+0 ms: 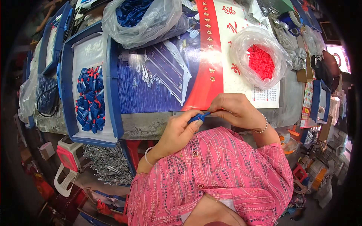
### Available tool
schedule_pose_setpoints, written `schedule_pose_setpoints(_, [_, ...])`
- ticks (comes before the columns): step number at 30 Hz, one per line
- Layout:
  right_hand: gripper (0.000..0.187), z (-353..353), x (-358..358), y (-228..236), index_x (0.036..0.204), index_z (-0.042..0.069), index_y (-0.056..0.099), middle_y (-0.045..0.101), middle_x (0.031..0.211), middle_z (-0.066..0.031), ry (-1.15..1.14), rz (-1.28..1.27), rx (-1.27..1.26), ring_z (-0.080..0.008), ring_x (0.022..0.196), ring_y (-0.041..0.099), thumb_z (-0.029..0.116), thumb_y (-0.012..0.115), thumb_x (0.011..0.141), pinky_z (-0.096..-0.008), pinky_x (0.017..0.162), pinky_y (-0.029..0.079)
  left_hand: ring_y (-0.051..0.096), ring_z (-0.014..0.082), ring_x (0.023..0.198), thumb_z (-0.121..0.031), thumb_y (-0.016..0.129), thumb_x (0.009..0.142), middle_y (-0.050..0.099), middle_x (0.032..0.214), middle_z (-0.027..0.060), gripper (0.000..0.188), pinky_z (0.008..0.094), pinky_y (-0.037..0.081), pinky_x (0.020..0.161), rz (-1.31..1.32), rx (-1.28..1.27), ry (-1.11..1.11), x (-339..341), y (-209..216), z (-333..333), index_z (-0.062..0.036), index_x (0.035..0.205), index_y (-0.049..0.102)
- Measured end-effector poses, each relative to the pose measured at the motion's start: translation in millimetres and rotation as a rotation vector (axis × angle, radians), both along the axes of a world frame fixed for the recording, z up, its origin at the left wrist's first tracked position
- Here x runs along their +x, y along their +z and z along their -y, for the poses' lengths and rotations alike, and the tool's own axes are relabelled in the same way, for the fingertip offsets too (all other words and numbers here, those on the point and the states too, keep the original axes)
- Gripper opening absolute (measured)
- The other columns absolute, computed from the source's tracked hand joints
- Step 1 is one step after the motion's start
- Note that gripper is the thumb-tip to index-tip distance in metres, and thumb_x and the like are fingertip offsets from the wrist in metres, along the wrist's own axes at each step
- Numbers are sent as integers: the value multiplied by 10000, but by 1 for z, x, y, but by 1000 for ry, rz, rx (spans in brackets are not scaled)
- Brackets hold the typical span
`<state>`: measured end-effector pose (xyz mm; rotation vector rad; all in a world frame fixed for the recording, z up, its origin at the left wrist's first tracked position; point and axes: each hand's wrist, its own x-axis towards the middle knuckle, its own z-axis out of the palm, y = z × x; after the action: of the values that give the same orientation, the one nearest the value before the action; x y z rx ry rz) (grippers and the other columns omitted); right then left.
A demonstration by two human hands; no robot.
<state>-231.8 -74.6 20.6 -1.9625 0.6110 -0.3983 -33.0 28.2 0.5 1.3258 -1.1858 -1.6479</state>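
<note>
Near the table's front edge, my left hand (180,130) is closed around a small blue plastic piece (198,119), its thumb and forefinger gripping the sides. My right hand (236,110) meets it from the right, thumb and fingers pinched at the piece's narrow end; whatever lies between those fingertips is too small to make out. To the left, a blue tray (115,92) lined with white paper holds a heap of blue pieces with red tips (90,98). At the back stands a clear plastic bag (160,23) of loose blue parts (132,12). Small pinkish-red parts (261,62) fill another clear bag (241,47) at the right.
A glossy poster (151,94) with a ship and a red band covers the tabletop. Below the tray lies a pile of thin metal rods (107,164). A stool with a pink seat (68,158) stands on the floor at left. More blue trays (52,45) sit far left.
</note>
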Motion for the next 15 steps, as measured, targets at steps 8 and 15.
schedule_pose_setpoints(8, [163, 3, -5, 3, 894, 31, 593, 610, 805, -94, 109, 0, -54, -266, 726, 611, 35, 653, 742, -342, 643, 488, 501, 48, 607, -111, 514, 910, 558, 706, 9, 257, 201, 411, 556, -56, -1, -81, 1, 0, 1, 8, 1137, 538])
schedule_pose_setpoints(15, [307, 8, -2, 5, 946, 21, 577, 593, 857, -106, 93, -65, -189, -288, 806, 591, 193, 706, 726, -363, 699, 477, 514, 80, 586, -140, 534, 908, 549, 688, 21, 208, 234, 419, 552, -140, 29, -25, -1, -1, 2, -3, 1063, 554])
